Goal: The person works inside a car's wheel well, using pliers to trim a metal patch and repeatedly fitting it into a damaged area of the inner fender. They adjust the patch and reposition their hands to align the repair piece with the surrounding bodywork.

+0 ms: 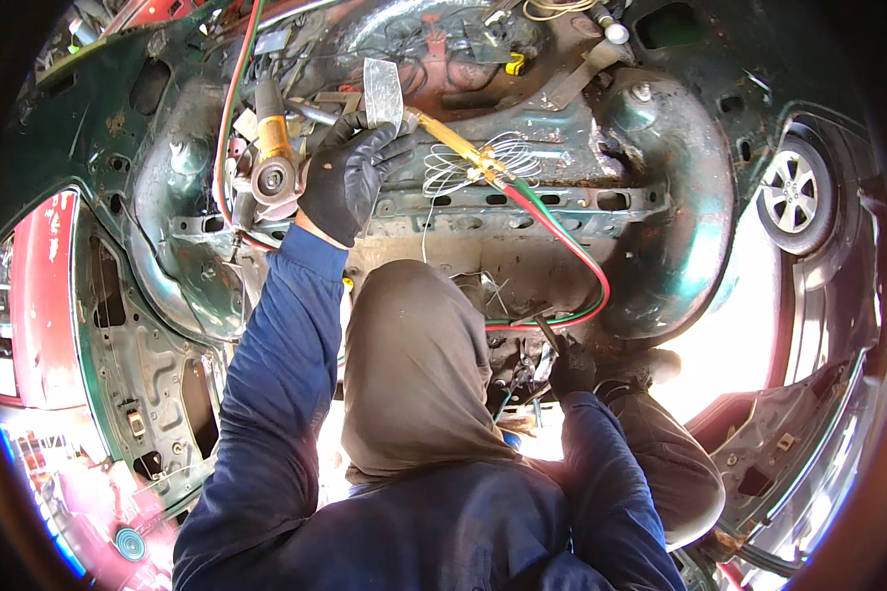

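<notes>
My left hand (pixel 350 177), in a black glove, reaches into the car body left of centre. Its fingers are closed at the lower end of a small flat, shiny grey rectangular piece (pixel 382 92), which stands upright. Just right of those fingers lies a brass gas torch (pixel 451 141) with red and green hoses (pixel 574 241), on a loose coil of thin wire (pixel 508 158). An angle grinder (pixel 273 148) with a yellow body rests left of the hand. My right hand (pixel 574 371), also black-gloved, is low at right, closed around a thin dark tool (pixel 549 333) whose kind is unclear.
Dark green bare car bodywork (pixel 522 202) surrounds me, with rounded wheel housings (pixel 680 227) on both sides. My grey-trousered knee (pixel 414 364) rises between my arms. A red panel (pixel 44 295) stands at far left, another car's wheel (pixel 793 192) at far right.
</notes>
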`<state>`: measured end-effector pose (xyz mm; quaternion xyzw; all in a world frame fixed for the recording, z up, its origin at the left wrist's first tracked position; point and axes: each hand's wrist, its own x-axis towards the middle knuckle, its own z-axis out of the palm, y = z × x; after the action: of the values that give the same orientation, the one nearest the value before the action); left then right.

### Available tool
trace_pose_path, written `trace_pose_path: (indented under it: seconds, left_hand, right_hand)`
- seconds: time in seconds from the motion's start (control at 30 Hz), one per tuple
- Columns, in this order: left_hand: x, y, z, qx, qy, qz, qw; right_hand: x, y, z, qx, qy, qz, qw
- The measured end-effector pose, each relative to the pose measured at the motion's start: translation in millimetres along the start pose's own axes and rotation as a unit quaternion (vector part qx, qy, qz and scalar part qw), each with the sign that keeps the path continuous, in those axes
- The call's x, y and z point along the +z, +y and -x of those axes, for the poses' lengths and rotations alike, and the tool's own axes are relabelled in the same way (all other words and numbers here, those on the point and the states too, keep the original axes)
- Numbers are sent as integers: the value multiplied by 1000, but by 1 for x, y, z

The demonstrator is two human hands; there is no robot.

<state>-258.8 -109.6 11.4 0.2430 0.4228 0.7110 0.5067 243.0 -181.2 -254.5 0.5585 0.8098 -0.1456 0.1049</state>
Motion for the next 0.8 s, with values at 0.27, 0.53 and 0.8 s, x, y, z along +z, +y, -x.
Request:
trace_pose_path:
  seconds: [0.27, 0.53, 0.8]
  left_hand:
    - [69, -4, -10, -31, -118, 96, 988]
    - [195, -23, -1, 9, -264, 50, 963]
    - [198, -112, 2, -144, -226, 27, 963]
  right_hand:
    - [65, 49, 1, 28, 122, 28, 992]
    - [89, 58, -11, -148, -138, 123, 972]
    - [51, 7, 33, 135, -220, -169, 951]
